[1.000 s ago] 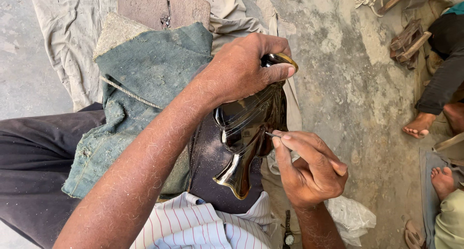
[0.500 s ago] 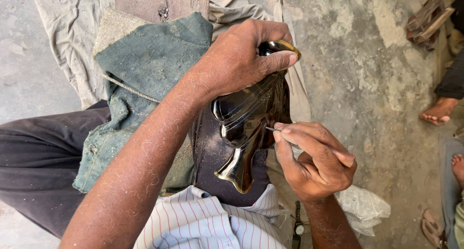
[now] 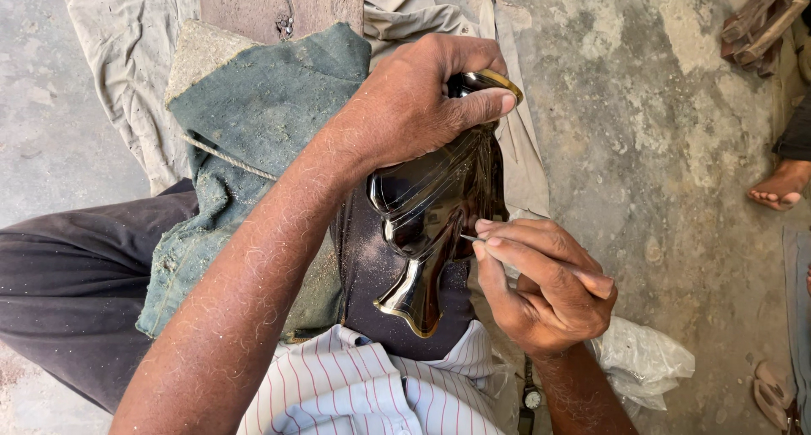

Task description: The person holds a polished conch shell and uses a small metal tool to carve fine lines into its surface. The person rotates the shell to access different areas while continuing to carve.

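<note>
Currently, landmark: I am taking the dark glossy vase as my reference; it is lying tilted across my lap, its gold-edged mouth pointing away from me and its flared foot pointing toward my striped shirt.
Left hand: my left hand is wrapping over the far end of the vase, fingers curled shut around the neck and thumb pressing along the rim.
Right hand: my right hand is pinching a thin metal engraving tool between thumb and fingertips, closed tight on it, with the tip touching the vase's waist.
Padding: a teal cloth pad is lying beside the vase under my left forearm, over my dark trousers.
Surroundings: a beige sheet is spreading on the concrete floor beyond the vase; a crumpled plastic bag is sitting near my right wrist, and another person's bare foot is resting well off to the right of the vase.
Doing it well: I am judging that the left grip should be keeping the vase from rolling while the right is bracing its fingers against the surface, so the point is travelling in short, light, controlled strokes; slipping would be scratching the gloss.
</note>
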`<state>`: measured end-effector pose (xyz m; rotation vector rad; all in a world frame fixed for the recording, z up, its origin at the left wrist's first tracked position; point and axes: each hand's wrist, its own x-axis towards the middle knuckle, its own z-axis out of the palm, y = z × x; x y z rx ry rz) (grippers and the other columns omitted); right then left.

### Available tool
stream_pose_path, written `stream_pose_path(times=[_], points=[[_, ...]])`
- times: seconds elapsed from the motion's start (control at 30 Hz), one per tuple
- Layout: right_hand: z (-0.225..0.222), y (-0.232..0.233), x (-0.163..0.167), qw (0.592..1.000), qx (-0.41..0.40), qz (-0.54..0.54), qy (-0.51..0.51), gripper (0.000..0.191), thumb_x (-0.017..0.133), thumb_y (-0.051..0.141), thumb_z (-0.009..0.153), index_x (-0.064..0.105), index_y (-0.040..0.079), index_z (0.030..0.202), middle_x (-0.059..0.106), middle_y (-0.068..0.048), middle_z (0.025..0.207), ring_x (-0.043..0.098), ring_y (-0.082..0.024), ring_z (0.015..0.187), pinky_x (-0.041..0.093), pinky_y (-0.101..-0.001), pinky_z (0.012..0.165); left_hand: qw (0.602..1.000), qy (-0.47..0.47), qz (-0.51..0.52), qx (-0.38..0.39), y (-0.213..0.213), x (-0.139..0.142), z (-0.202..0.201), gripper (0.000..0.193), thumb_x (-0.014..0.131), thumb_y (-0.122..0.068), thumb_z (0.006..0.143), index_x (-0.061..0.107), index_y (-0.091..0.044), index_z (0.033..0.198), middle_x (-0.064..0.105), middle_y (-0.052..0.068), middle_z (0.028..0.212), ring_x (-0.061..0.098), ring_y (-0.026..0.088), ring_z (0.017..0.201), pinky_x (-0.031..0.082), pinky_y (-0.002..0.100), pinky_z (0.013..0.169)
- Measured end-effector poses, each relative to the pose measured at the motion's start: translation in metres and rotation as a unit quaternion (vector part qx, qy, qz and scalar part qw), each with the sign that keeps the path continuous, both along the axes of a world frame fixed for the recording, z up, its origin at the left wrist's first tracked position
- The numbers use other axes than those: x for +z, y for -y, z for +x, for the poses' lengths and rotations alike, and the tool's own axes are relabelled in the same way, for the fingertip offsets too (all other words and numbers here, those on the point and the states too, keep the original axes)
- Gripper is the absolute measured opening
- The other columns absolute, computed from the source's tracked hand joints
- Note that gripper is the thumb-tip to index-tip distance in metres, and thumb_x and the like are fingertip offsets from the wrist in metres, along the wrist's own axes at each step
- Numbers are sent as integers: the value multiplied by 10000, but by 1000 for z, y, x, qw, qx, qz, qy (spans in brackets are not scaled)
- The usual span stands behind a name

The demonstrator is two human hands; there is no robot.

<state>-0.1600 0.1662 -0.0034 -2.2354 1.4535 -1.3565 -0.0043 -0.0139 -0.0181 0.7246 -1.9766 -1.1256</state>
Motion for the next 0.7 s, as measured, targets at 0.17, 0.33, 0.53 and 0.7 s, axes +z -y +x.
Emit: stream_pose_path(times=[0.17,0.33,0.53,0.7], points=[[-1,-1,-3,1000,11,2,0,247,771,-120,855,670,7,1042,725,-141,1018,773,-291,983,675,-362,800,1000,2,-21,11,0,-1,-1,236,746,-374,961,758,-149,1031,762,28,883,754,172,844,570,371,771],[-2,-4,-5,1000,13,-1,2,245,774,-115,855,668,12,1036,729,-140,1012,777,-290,984,678,-371,807,1000,4,-22,11,0,-1,-1,239,747,-380,961,755,-152,1032,762,32,886,756,180,844,572,377,782],[-3,-7,-6,1000,14,0,-1,243,767,-116,844,663,10,1025,729,-138,998,776,-286,970,668,-357,788,1000,5,-26,11,1,-2,-1,251,750,-399,959,760,-159,1032,760,40,885,751,197,841,565,388,779],[-4,-8,-8,1000,17,-2,-5,247,773,-112,848,660,15,1026,727,-138,996,775,-282,967,669,-352,784,1000,12,-24,12,2,-2,-2,257,752,-407,960,754,-161,1033,755,42,874,747,195,832,564,387,778]])
